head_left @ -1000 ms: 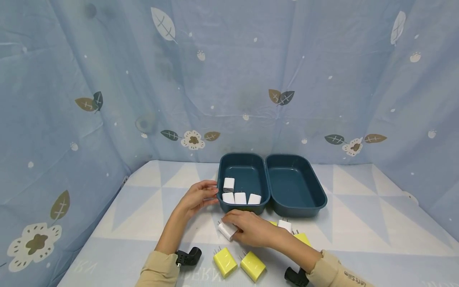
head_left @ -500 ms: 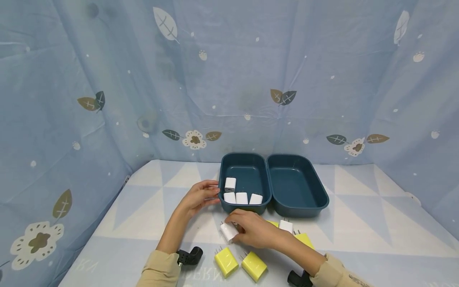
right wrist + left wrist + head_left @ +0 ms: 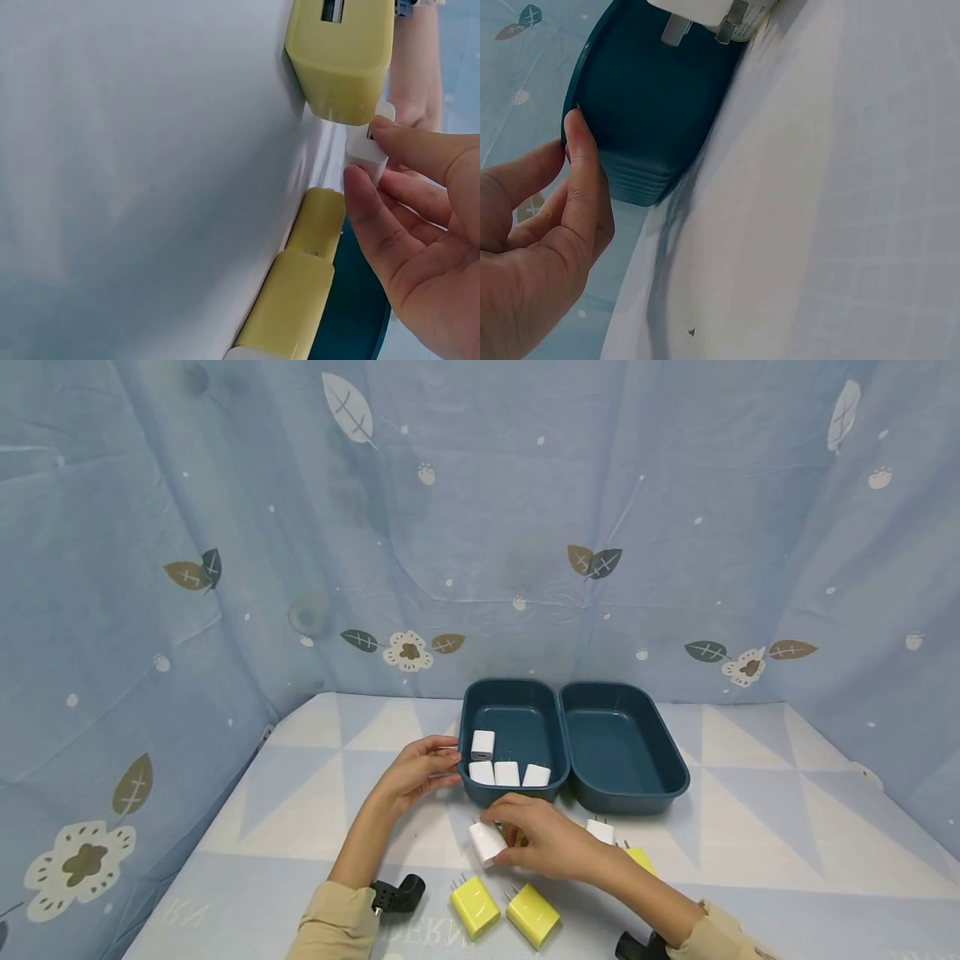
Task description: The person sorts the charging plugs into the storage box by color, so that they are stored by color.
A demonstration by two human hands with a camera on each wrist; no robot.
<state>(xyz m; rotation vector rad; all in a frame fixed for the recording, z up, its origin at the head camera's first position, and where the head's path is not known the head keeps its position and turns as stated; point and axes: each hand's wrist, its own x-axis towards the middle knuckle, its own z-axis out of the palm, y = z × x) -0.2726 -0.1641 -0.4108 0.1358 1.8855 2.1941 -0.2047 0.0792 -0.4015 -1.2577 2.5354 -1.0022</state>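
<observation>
While a white USB charger (image 3: 487, 845) is pinched by the right hand (image 3: 551, 841), its prongs (image 3: 476, 821) are turned toward the left bin (image 3: 522, 722) beyond.

White charger (image 3: 486, 843), seemingly teal bins (image 3: 517, 722)

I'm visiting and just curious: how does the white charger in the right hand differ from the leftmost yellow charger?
The white charger is pinched in the right hand; the leftmost yellow charger lies untouched on the table. The first is white, the second yellow. The white charger is nearer the left teal box than the yellow one. Both have metal prongs.
</observation>
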